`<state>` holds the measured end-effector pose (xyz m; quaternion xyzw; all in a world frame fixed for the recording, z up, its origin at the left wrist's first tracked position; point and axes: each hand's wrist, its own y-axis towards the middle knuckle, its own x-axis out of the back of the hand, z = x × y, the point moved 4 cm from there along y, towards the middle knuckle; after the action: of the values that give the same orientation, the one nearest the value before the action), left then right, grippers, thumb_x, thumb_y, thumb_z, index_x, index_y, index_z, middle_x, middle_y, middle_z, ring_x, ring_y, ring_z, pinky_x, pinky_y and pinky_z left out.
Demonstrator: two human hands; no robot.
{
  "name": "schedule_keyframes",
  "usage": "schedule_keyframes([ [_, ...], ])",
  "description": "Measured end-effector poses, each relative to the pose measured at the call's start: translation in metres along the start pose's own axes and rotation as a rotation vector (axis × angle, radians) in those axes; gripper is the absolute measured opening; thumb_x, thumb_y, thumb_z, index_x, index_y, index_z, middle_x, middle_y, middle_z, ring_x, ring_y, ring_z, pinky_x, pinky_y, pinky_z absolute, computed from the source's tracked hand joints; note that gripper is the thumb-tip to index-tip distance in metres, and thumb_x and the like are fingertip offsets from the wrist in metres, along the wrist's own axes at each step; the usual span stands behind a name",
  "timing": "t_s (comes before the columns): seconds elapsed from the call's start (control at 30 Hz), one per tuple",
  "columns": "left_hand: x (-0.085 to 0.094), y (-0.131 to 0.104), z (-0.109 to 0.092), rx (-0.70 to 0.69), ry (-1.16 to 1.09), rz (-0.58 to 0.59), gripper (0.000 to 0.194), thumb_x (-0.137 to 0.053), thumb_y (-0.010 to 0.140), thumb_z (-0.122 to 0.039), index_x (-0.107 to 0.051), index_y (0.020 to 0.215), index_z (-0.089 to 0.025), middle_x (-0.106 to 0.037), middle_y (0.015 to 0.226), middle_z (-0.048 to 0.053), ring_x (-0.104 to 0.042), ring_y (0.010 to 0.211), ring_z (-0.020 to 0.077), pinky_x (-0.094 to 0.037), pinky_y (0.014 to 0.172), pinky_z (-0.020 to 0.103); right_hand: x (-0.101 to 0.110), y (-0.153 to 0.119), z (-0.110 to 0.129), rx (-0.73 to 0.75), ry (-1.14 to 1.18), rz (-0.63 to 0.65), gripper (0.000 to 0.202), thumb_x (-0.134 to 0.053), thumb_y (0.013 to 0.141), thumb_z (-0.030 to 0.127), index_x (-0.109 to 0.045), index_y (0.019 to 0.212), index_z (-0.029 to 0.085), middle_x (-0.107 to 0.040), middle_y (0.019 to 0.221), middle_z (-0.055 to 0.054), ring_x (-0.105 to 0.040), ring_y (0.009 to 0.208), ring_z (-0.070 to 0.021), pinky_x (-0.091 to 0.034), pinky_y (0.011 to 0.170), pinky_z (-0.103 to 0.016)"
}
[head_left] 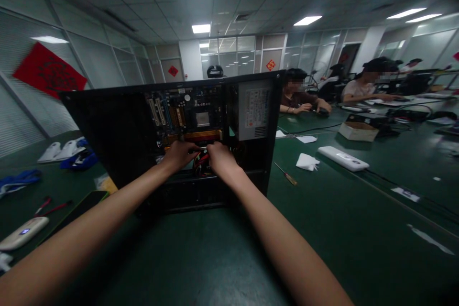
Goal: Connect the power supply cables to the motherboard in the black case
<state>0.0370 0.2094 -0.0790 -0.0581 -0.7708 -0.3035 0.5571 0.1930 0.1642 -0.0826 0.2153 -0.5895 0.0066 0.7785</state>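
An open black computer case stands on the green table in front of me. Inside it sit a motherboard, with a bare square processor spot, and a power supply at the upper right. Both of my hands reach into the case just below the orange memory slots. My left hand and my right hand have their fingers bent closed, tips nearly meeting. What they pinch is too small and dark to make out. Below the fingertips hangs a bundle of red, yellow and black cables.
Right of the case lie a screwdriver, crumpled white paper and a white power strip. At left are a white device with a lit display, red cables and blue gloves. Other people sit farther back at right.
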Motion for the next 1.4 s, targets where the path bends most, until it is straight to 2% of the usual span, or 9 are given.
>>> schedule_keyframes([
  [0.3,-0.0029,0.0003,0.0003,-0.046,0.099,0.016,0.023,-0.066,0.087,-0.022,-0.078,0.106,-0.019,-0.079,0.100,0.007,-0.074,0.093,0.0225,-0.054,0.083,0.030,-0.0028,0.0018,-0.0011,0.004,0.035,0.011,0.032,-0.050,0.089,0.003,-0.071,0.112,0.012,-0.068,0.116,-0.018,-0.069,0.104,-0.0270,-0.052,0.082,-0.030],
  [0.53,-0.0033,0.0026,-0.0013,-0.097,0.196,0.029,0.019,-0.066,0.086,-0.019,-0.078,0.100,-0.018,-0.079,0.095,0.007,-0.073,0.088,0.0214,-0.052,0.077,0.028,-0.0033,0.0028,-0.0015,0.006,0.076,0.040,0.032,-0.050,0.089,0.002,-0.071,0.113,0.011,-0.067,0.117,-0.018,-0.067,0.108,-0.0252,-0.050,0.086,-0.029],
  [0.97,-0.0040,0.0026,0.0013,-0.156,0.217,0.008,0.018,-0.065,0.086,-0.019,-0.078,0.098,-0.019,-0.079,0.095,0.006,-0.073,0.090,0.0207,-0.052,0.081,0.028,-0.0047,0.0038,-0.0019,0.021,0.070,0.022,0.031,-0.050,0.089,0.003,-0.070,0.111,0.012,-0.067,0.114,-0.017,-0.067,0.106,-0.0247,-0.050,0.086,-0.029],
  [1.2,-0.0001,0.0011,-0.0010,-0.085,0.123,-0.016,0.019,-0.065,0.088,-0.023,-0.079,0.099,-0.018,-0.079,0.099,0.007,-0.073,0.093,0.0221,-0.053,0.086,0.030,-0.0048,0.0037,-0.0026,0.027,0.072,0.012,0.032,-0.049,0.091,0.004,-0.070,0.113,0.011,-0.067,0.116,-0.018,-0.068,0.106,-0.0252,-0.050,0.085,-0.029],
  [1.4,0.0010,0.0017,-0.0053,-0.068,0.161,0.034,0.019,-0.065,0.087,-0.021,-0.078,0.099,-0.018,-0.079,0.099,0.008,-0.073,0.094,0.0231,-0.052,0.085,0.030,-0.0053,0.0041,-0.0026,0.033,0.087,0.017,0.033,-0.050,0.089,0.003,-0.070,0.112,0.011,-0.067,0.115,-0.017,-0.068,0.105,-0.0247,-0.049,0.085,-0.028],
])
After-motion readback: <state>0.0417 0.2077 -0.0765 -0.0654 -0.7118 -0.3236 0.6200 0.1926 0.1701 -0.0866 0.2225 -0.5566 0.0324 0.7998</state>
